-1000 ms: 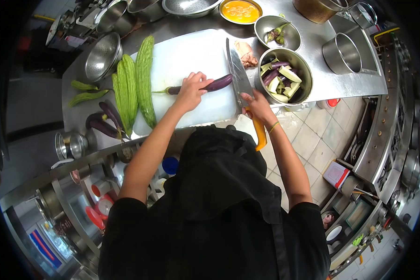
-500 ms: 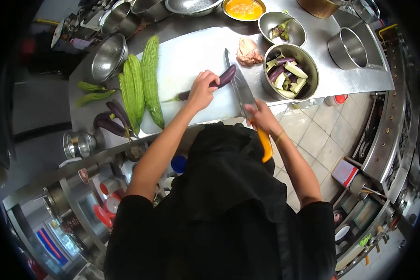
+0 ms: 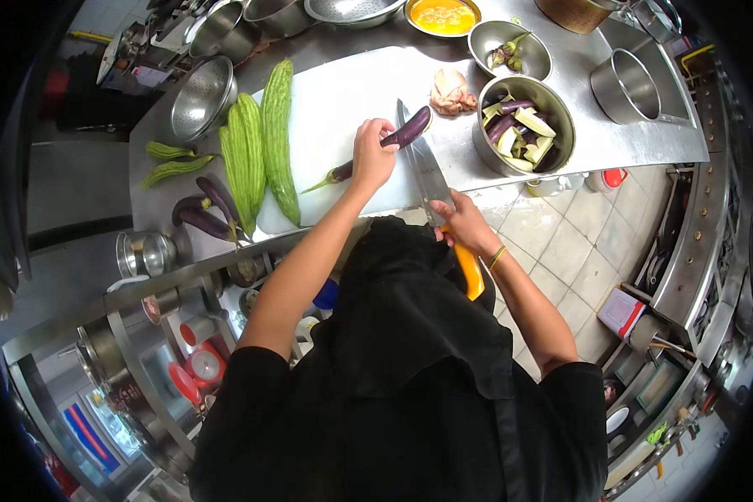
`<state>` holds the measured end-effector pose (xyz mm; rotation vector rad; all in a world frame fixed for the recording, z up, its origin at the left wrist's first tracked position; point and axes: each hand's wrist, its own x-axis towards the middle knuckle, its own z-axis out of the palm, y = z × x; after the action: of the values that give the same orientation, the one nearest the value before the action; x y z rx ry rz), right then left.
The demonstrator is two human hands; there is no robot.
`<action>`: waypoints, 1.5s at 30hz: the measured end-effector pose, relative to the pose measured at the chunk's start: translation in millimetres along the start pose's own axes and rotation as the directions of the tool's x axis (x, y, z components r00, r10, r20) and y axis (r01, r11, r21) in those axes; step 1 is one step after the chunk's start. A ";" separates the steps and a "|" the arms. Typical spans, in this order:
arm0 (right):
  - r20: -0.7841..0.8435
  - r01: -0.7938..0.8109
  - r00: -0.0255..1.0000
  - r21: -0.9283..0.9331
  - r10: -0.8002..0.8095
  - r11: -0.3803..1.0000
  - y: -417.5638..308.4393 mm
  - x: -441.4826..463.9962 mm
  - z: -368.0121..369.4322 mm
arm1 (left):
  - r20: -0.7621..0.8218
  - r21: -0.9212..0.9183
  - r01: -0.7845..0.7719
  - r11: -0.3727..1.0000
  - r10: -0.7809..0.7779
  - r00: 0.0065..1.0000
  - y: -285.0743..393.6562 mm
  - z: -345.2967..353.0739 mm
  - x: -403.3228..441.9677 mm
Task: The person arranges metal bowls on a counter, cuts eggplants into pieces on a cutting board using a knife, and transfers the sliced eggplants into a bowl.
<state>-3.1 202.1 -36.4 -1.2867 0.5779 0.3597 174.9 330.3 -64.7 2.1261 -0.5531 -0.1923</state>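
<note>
With fingers wrapped round it, my left hand (image 3: 374, 156) holds a purple eggplant (image 3: 410, 130) over the white cutting board (image 3: 335, 100). The eggplant's green stem points down-left, and a pale cut shows at its far end. My right hand (image 3: 464, 224) grips a large kitchen knife (image 3: 427, 171) near where the blade meets its orange handle. The blade points away from me and lies close to the eggplant, just beneath it; whether they touch I cannot tell. Right of the board, a steel pot (image 3: 567, 151) holds several cut eggplant pieces (image 3: 523, 134).
Long green gourds (image 3: 279, 151) lie on the board's left side, with more eggplants (image 3: 205, 219) beyond. A crumpled pinkish lump (image 3: 452, 92) sits near the pot. Behind stand a bowl of eggplant tops (image 3: 508, 54) and a bowl of orange liquid (image 3: 443, 15). A colander (image 3: 202, 99) stands left.
The knife blade has shifted slightly left, under the eggplant's far part. A pale cut now shows at the eggplant's end. My left hand keeps its hold, and the whole view has shifted a little.
</note>
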 end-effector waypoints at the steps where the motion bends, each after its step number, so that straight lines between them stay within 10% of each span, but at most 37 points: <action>1: -0.010 0.019 1.000 0.026 -0.019 0.999 2.1 -0.9 2.4 | 0.001 -0.002 -0.002 1.000 0.002 1.000 -0.5 1.2 0.6; 32: 0.072 0.042 0.997 -0.131 -0.032 0.990 -40.3 74.8 7.3 | -0.175 0.006 -0.089 0.996 0.089 0.981 -32.7 -31.1 -3.5; 37: 0.069 0.070 0.996 -0.117 -0.062 0.991 -35.4 80.2 9.4 | -0.124 -0.034 0.103 0.994 -0.106 0.987 -29.9 -51.3 -58.3; 45: 0.095 0.006 0.995 -0.150 0.008 0.989 -21.0 32.5 12.1 | -0.190 -0.058 -0.071 0.996 0.059 0.980 -33.7 -41.8 -56.7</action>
<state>37.2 206.3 -36.8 -1.4053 0.4775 0.4702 149.3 403.7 -71.6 2.0338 -0.4977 0.0274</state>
